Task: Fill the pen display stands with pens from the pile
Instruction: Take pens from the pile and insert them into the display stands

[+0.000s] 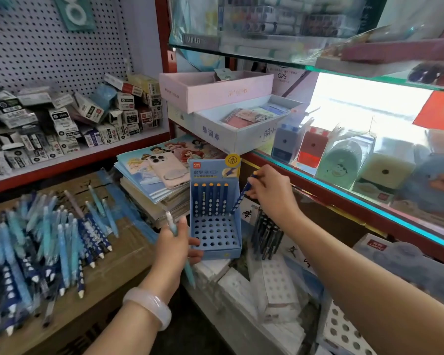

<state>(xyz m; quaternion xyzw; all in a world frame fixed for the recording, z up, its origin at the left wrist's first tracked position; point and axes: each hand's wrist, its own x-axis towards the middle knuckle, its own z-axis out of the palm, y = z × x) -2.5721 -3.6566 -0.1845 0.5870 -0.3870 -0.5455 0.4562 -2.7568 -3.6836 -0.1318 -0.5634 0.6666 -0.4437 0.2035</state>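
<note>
1. A light blue pen (175, 233) is gripped in the left hand (173, 248), which also steadies the blue display stand (215, 213) at its left edge.
2. A dark blue dotted pen (241, 197) is pinched by the right hand (269, 193), tilted above the stand's right side.
3. Five pens (210, 198) are seated in the far row.
4. The pen pile (44, 242) is spread on a cardboard box (108, 272) at near left.

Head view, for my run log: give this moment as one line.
right hand: lowering dark blue pen into blue display stand | left hand: steadies stand, grips light blue pen | back row: five pens

Single head-worn wide-angle view; looks forward-down, close over hands (223, 221) and shop counter; no second view.
</note>
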